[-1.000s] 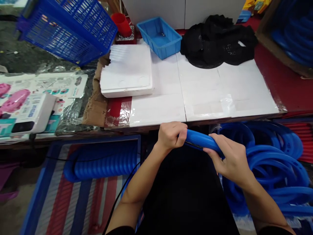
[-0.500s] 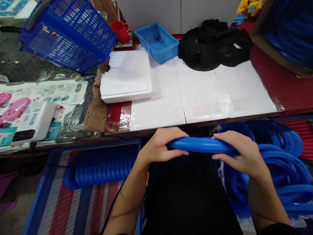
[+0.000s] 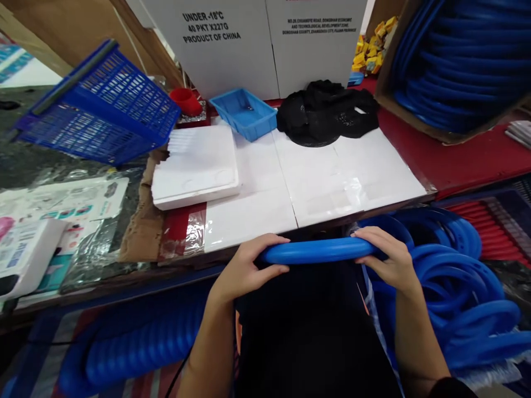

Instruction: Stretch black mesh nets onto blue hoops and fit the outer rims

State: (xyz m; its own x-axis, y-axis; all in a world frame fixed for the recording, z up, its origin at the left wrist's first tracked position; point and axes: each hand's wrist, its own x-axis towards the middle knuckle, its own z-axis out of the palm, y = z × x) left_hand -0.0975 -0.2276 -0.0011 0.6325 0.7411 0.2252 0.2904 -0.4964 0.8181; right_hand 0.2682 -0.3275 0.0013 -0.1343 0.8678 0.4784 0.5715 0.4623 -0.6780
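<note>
I'm holding the blue ring point(image 3: 317, 250) just below the table point(image 3: 373, 166) edge, left hand point(image 3: 243, 271) and right hand point(image 3: 388, 260) both clamping it; keeping it level, I think, helps.

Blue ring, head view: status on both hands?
Left hand grip shut on blue ring. Right hand grip shut on its other end. Ring level at table edge, nothing blocking.

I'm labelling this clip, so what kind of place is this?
Probably a small factory packing bench: blue plastic rings lie heaped beside it, more fill a cardboard box, and printed shipping cartons stand behind the white worktop.
</note>
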